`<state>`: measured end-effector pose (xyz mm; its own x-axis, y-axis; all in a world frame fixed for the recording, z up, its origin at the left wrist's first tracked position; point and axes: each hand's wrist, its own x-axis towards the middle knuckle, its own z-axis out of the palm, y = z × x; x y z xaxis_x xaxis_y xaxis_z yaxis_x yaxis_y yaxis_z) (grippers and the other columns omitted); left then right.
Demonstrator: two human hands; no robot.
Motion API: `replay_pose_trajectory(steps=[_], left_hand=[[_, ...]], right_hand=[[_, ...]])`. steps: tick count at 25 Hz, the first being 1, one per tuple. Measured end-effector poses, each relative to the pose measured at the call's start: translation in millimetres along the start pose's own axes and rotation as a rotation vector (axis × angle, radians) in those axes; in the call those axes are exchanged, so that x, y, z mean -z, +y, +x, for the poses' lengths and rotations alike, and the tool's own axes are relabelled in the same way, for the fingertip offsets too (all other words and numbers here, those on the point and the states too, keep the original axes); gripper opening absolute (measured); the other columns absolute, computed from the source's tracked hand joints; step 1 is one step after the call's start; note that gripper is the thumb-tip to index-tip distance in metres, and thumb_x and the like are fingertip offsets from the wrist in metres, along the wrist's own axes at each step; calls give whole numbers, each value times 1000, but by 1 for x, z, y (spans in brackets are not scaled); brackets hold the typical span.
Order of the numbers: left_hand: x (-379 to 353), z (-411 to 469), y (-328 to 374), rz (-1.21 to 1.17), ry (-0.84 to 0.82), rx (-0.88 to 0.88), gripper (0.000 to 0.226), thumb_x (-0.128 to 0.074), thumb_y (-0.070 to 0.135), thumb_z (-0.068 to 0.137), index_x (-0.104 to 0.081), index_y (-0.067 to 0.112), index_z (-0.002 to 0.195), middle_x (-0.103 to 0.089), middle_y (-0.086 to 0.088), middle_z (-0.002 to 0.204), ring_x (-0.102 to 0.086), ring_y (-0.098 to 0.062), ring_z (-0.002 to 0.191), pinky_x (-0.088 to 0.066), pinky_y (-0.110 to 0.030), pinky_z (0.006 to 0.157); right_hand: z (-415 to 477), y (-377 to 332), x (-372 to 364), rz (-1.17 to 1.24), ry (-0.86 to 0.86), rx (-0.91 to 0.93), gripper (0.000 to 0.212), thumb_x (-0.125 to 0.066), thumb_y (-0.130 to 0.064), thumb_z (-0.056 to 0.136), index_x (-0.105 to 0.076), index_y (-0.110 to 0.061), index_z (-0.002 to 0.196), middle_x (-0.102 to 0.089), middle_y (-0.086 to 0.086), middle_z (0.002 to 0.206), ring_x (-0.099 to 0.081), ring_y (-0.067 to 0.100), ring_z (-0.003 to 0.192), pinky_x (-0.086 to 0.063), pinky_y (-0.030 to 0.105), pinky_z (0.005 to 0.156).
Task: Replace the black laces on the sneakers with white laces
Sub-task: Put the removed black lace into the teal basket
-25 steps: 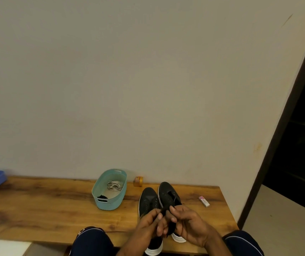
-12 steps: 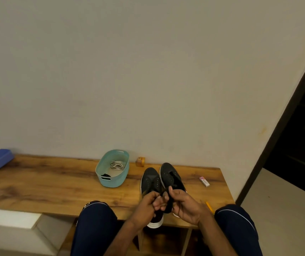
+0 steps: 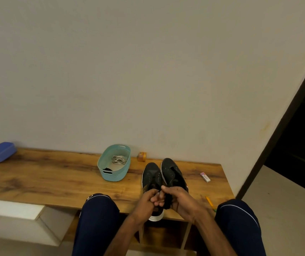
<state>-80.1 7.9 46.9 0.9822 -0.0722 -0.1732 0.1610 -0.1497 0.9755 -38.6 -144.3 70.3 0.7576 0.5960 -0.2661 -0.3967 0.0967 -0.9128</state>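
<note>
While bunched, black lace betw. hands.

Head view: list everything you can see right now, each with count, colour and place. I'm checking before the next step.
Sneakers: two, black with white soles, side by side on the bench, right of centre.
Black lace: one bundle, held between both hands.
Basket: one, teal, left of the sneakers.
White laces: one bundle, inside the basket, with a small dark item.
Small jar: one, orange, by the wall.
Eraser: one, white and pink, right of the sneakers.
Pencil: one, yellow, near edge.
Case: one, blue, far left.
Bench: one, wooden.
Left hand, right hand: both gripping the lace.
Knees: two, navy trousers.
</note>
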Motion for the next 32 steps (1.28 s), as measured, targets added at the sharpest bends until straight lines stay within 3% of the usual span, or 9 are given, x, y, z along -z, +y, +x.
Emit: replay_pose_trajectory(steps=[5, 10, 14, 19, 22, 25, 28, 30, 32], left_hand=[[-7, -2, -2, 13, 67, -98, 23, -37, -6, 98, -57, 5, 100, -59, 0, 80, -57, -6, 74, -47, -20, 66], [-12, 4, -20, 387, 207, -228, 19, -45, 1, 97, -60, 9, 106, -63, -9, 95, -60, -23, 93, -54, -42, 84], [-3, 2, -30, 267, 181, -213, 22, -43, -5, 96, -61, 7, 102, -61, -6, 83, -59, -17, 83, -54, -32, 81], [-6, -1, -32, -55, 113, -137, 28, -39, -8, 98, -63, 7, 99, -60, -1, 76, -61, -8, 74, -53, -19, 74], [-13, -2, -37, 32, 217, -145, 25, -42, -6, 97, -61, 9, 101, -61, -5, 82, -60, -14, 80, -54, -22, 76], [-14, -1, -39, 395, 298, -157, 24, -46, 0, 96, -59, 13, 112, -58, -7, 102, -57, -16, 95, -54, -31, 84], [-18, -4, -39, 597, 329, -179, 25, -48, 6, 96, -56, 20, 115, -52, 3, 106, -48, -7, 98, -51, -28, 83], [-19, -3, -37, 602, 361, -198, 21, -48, 7, 96, -57, 19, 112, -54, 5, 101, -48, -9, 98, -51, -27, 81], [-20, -3, -32, 327, 312, -143, 15, -47, 8, 100, -61, 11, 105, -61, -3, 94, -57, -15, 93, -53, -26, 77]], right_hand=[[-7, 5, 0, -10, 63, 77, 36, -56, -32, 98, -75, -5, 82, -71, 28, 102, -71, 29, 88, -58, 30, 78], [1, 20, -3, -22, 175, 90, 37, -60, -36, 90, -67, -7, 67, -72, 22, 85, -64, 24, 74, -54, 28, 72], [-1, 22, 5, 203, -7, -47, 35, -48, -27, 101, -67, -3, 81, -70, 23, 99, -68, 25, 87, -54, 32, 88], [6, 27, -1, -21, 123, 6, 47, -45, -35, 103, -60, -8, 68, -71, 21, 85, -66, 22, 73, -54, 27, 72], [9, 32, -5, 3, 196, 4, 48, -43, -34, 104, -57, -7, 67, -69, 17, 79, -61, 21, 69, -52, 27, 70], [5, 27, 2, 199, 119, -87, 41, -46, -28, 104, -60, -5, 72, -68, 17, 83, -63, 23, 74, -53, 31, 77], [3, 34, 2, 42, 136, -45, 46, -44, -37, 102, -63, -7, 72, -70, 14, 82, -62, 19, 73, -53, 30, 76], [7, 43, -6, -60, 218, 62, 58, -38, -50, 100, -62, -8, 68, -69, 13, 78, -60, 16, 68, -50, 29, 73], [12, 49, -9, -50, 342, 120, 67, -36, -60, 97, -58, -8, 60, -65, 14, 69, -59, 17, 61, -48, 29, 66]])
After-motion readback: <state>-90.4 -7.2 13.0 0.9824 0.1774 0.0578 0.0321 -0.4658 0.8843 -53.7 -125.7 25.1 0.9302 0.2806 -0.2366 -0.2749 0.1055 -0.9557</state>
